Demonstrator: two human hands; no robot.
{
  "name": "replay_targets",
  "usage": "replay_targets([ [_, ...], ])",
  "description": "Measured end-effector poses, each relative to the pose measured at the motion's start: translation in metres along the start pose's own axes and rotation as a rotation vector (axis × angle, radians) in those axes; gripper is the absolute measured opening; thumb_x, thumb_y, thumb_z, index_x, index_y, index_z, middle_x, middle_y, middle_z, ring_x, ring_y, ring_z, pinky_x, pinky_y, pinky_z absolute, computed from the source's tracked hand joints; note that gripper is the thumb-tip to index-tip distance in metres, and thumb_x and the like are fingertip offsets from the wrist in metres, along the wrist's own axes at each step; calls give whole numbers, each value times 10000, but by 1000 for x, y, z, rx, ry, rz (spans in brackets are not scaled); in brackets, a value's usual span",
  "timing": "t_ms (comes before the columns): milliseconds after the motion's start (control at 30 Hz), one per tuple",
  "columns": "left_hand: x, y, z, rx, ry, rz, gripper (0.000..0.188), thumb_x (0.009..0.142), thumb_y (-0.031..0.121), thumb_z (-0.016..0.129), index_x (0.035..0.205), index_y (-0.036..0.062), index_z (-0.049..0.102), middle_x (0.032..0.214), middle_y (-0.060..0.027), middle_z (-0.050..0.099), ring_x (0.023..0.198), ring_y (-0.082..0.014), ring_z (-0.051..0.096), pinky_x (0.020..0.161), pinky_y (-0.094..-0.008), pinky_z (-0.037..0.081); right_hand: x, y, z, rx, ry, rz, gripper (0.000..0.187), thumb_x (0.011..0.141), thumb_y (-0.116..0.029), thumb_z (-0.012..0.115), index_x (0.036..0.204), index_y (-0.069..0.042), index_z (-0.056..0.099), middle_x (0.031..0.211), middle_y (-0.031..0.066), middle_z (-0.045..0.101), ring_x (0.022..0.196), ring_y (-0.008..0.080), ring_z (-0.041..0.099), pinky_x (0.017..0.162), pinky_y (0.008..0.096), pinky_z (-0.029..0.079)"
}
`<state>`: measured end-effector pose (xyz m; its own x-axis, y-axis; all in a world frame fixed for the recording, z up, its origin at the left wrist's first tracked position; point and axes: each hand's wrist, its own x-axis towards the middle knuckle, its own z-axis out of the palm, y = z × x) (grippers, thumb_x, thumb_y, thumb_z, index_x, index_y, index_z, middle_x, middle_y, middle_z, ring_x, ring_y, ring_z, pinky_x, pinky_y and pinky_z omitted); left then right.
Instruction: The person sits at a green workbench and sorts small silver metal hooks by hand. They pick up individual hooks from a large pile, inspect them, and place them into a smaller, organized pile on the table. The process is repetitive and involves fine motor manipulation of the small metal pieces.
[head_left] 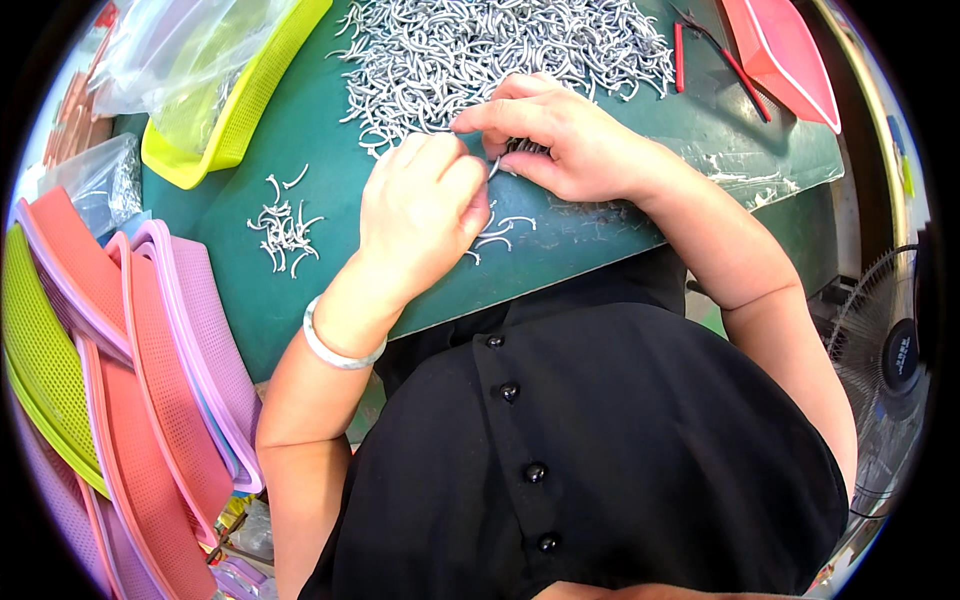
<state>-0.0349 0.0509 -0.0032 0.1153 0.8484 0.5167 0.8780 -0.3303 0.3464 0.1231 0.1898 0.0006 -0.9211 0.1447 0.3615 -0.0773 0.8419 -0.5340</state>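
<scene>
My left hand (420, 205) is closed in a fist-like pinch above the green table, its fingertips mostly hidden. Against it, the thumb and fingers of my right hand (570, 140) pinch a small curved silver metal piece (495, 167). Under the right palm shows a dark, ridged row of small pieces (527, 147), partly covered by the fingers. Just beyond both hands spreads a large pile of curved silver metal pieces (500, 50). A few loose pieces (508, 226) lie beside my left hand, and a smaller heap (286, 232) sits farther left.
The green table (370, 290) carries a yellow-green basket (235, 120) with plastic bags at far left. Red-handled pliers (735, 75), a red stick (679, 58) and a pink-red tray (785, 65) are at far right. Stacked plastic baskets (150, 370) stand left; a fan (890, 350) stands right.
</scene>
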Motion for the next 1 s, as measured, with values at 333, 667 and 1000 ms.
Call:
replay_targets([
  [333, -4, -7, 2, -118, -32, -113, 99, 708, 60, 721, 779, 64, 652, 831, -52, 593, 813, -267, 572, 729, -385, 482, 2, -3, -2, 76, 22, -7, 574, 718, 60, 626, 1271, -84, 576, 884, 42, 636, 965, 256, 579, 861, 386, 488],
  [667, -1, -3, -4, -30, -25, -47, 140, 660, 18, 716, 749, 64, 619, 782, -45, 562, 722, -248, 543, 637, -355, 462, -2, 3, -10, -52, -38, 43, 532, 713, 70, 619, 1230, -55, 594, 894, 45, 620, 1016, 265, 553, 931, 402, 441],
  [1000, 0, 0, -14, -67, -132, -133, 160, 634, 124, 721, 731, 61, 610, 764, -57, 547, 759, -266, 541, 695, -379, 464, -1, 2, -6, -46, -15, 30, 508, 757, 55, 595, 1251, -62, 576, 841, 40, 591, 903, 257, 550, 861, 394, 447],
])
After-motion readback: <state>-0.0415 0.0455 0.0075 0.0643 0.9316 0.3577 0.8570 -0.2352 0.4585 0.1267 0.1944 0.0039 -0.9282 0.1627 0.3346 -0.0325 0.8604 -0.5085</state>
